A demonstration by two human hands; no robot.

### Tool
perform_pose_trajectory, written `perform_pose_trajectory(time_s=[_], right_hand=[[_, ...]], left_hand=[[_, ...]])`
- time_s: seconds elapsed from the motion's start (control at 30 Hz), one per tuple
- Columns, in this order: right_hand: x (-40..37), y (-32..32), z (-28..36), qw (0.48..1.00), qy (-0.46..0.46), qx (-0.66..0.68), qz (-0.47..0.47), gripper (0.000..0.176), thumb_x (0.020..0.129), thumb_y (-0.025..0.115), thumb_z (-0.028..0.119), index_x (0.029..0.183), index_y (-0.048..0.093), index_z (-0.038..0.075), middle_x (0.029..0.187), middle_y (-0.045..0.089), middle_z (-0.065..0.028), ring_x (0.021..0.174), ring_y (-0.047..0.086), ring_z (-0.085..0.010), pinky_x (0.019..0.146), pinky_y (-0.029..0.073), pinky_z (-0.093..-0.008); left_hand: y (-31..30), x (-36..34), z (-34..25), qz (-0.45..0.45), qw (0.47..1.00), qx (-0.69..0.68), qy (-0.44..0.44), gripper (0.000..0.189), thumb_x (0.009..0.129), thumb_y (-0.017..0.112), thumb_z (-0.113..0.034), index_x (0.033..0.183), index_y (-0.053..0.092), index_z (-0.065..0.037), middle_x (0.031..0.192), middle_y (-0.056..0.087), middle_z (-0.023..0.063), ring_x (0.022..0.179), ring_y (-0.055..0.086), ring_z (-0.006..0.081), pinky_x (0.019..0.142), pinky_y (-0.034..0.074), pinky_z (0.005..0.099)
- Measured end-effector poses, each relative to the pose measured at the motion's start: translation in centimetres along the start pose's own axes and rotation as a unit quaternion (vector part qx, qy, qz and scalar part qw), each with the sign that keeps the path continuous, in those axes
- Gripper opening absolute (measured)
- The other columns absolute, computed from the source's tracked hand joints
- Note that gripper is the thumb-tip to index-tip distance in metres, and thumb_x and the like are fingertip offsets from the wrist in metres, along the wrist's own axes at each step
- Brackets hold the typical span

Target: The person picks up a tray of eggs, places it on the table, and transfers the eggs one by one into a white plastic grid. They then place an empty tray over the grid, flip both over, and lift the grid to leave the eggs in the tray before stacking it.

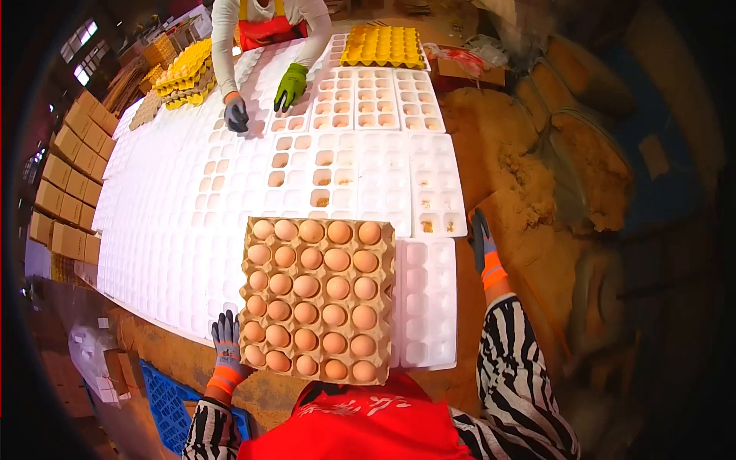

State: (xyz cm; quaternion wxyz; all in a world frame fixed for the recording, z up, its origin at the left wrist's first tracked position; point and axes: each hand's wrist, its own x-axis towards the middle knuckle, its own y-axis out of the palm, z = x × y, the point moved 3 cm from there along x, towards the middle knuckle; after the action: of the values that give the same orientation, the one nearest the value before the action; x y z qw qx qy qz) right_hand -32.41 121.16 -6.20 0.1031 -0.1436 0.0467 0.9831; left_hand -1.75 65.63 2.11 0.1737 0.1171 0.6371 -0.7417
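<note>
A brown cardboard tray [322, 268] full of eggs [305, 312] lies at the near edge of the table, over white foam trays. My left hand [227, 341], in a grey and orange glove, is beside the tray's lower left side, its fingers stretched out. Well to the right of the tray, at the table's right edge, is my right hand [483, 241] in a dark glove with an orange cuff; its fingers point forward and nothing shows in them. White foam trays [427, 303] with square hollows cover the table, and a few hollows hold brown bits.
Across the table a co-worker in a red apron reaches over the foam trays, with one grey-gloved hand and one green-gloved hand. Yellow egg trays [383, 47] are stacked at the back, more [186, 69] at back left. Cartons [69, 169] stand left; a blue crate [165, 406] is below left.
</note>
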Motion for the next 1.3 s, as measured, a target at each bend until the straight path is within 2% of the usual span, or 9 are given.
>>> perform_pose_trajectory(time_s=[0.07, 0.17, 0.3, 0.53, 0.67, 0.8, 1.0, 1.2, 1.3], right_hand=[[5.0, 1.8, -0.7, 0.997, -0.051, -0.029, 0.047, 0.064, 0.096, 0.055, 0.043, 0.148, 0.036, 0.011, 0.135, 0.053, -0.0069, 0.115, 0.054, -0.0186, 0.095, 0.046, -0.0325], [6.6, 5.6, 2.6, 0.995, 0.034, 0.030, 0.092, 0.060, 0.095, 0.055, 0.042, 0.145, 0.041, 0.010, 0.140, 0.049, -0.0096, 0.126, 0.047, -0.0211, 0.105, 0.038, -0.0343], [7.8, 7.7, 1.0, 0.988, 0.079, 0.030, 0.129, 0.064, 0.092, 0.060, 0.042, 0.144, 0.042, 0.009, 0.135, 0.053, -0.0091, 0.121, 0.051, -0.0207, 0.101, 0.042, -0.0344], [9.8, 7.5, 0.0, 0.983, -0.036, -0.045, 0.175, 0.072, 0.092, 0.063, 0.041, 0.148, 0.034, 0.006, 0.142, 0.046, -0.0063, 0.126, 0.044, -0.0184, 0.105, 0.037, -0.0303], [4.5, 3.9, 1.8, 0.989, -0.034, -0.040, 0.140, 0.062, 0.098, 0.054, 0.033, 0.149, 0.031, 0.005, 0.144, 0.043, -0.0074, 0.129, 0.042, -0.0181, 0.107, 0.034, -0.0293], [-6.7, -1.3, -2.7, 0.991, -0.063, -0.104, 0.062, 0.059, 0.099, 0.052, 0.028, 0.149, 0.030, 0.004, 0.145, 0.042, -0.0091, 0.131, 0.040, -0.0191, 0.108, 0.033, -0.0299], [-16.3, 2.0, -6.1, 0.972, -0.122, -0.197, 0.046, 0.055, 0.101, 0.050, 0.020, 0.149, 0.029, 0.003, 0.147, 0.040, -0.0115, 0.133, 0.039, -0.0206, 0.109, 0.032, -0.0309], [-15.7, 1.7, -5.1, 0.989, -0.108, -0.089, 0.040, 0.064, 0.093, 0.061, 0.008, 0.148, 0.030, 0.000, 0.147, 0.040, -0.0129, 0.128, 0.044, -0.0210, 0.105, 0.039, -0.0334], [-17.5, 2.6, 2.0, 0.968, -0.183, -0.165, 0.042, 0.061, 0.091, 0.061, 0.005, 0.146, 0.035, 0.000, 0.145, 0.044, -0.0154, 0.127, 0.048, -0.0240, 0.106, 0.038, -0.0352]], left_hand=[[-1.2, 0.1, -1.1, 0.028, 1.000, -0.005, 0.005, 0.101, 0.080, 0.050, -0.069, 0.153, 0.019, -0.007, 0.159, 0.006, 0.0245, 0.146, 0.003, 0.0442, 0.114, 0.003, 0.0585], [0.9, 1.0, -0.5, 0.011, 1.000, 0.023, -0.008, 0.089, 0.087, 0.045, -0.062, 0.153, 0.019, -0.009, 0.160, 0.009, 0.0195, 0.147, 0.006, 0.0392, 0.115, 0.005, 0.0568], [16.0, 2.5, 7.1, -0.029, 0.986, -0.159, -0.041, 0.079, 0.091, 0.046, -0.054, 0.153, 0.022, -0.010, 0.160, 0.016, 0.0132, 0.147, 0.014, 0.0317, 0.117, 0.007, 0.0529], [10.0, 0.0, 4.8, 0.069, 0.967, -0.245, 0.022, 0.082, 0.086, 0.054, -0.054, 0.151, 0.027, -0.012, 0.157, 0.023, 0.0128, 0.145, 0.020, 0.0311, 0.117, 0.009, 0.0531], [8.4, -0.9, 5.0, 0.136, 0.940, -0.310, 0.042, 0.084, 0.083, 0.059, -0.053, 0.151, 0.029, -0.013, 0.156, 0.028, 0.0126, 0.144, 0.024, 0.0308, 0.117, 0.010, 0.0533], [2.1, -1.7, 1.3, 0.008, 0.991, 0.024, 0.128, 0.062, 0.088, 0.059, -0.047, 0.142, 0.044, -0.019, 0.147, 0.043, 0.0097, 0.136, 0.035, 0.0346, 0.113, 0.023, 0.0511], [7.5, -1.7, 0.7, 0.117, 0.983, -0.125, 0.068, 0.058, 0.095, 0.051, -0.043, 0.146, 0.038, -0.019, 0.153, 0.034, 0.0077, 0.140, 0.029, 0.0300, 0.116, 0.022, 0.0454], [1.3, -0.7, -0.9, -0.023, 0.994, -0.107, 0.012, 0.077, 0.081, 0.064, -0.039, 0.147, 0.036, -0.013, 0.152, 0.029, 0.0219, 0.142, 0.020, 0.0408, 0.116, 0.012, 0.0571], [-2.0, -3.4, 1.6, -0.141, 0.965, -0.221, -0.012, 0.078, 0.072, 0.058, 0.000, 0.147, 0.035, -0.007, 0.150, 0.033, 0.0197, 0.141, 0.023, 0.0407, 0.116, 0.016, 0.0522]])
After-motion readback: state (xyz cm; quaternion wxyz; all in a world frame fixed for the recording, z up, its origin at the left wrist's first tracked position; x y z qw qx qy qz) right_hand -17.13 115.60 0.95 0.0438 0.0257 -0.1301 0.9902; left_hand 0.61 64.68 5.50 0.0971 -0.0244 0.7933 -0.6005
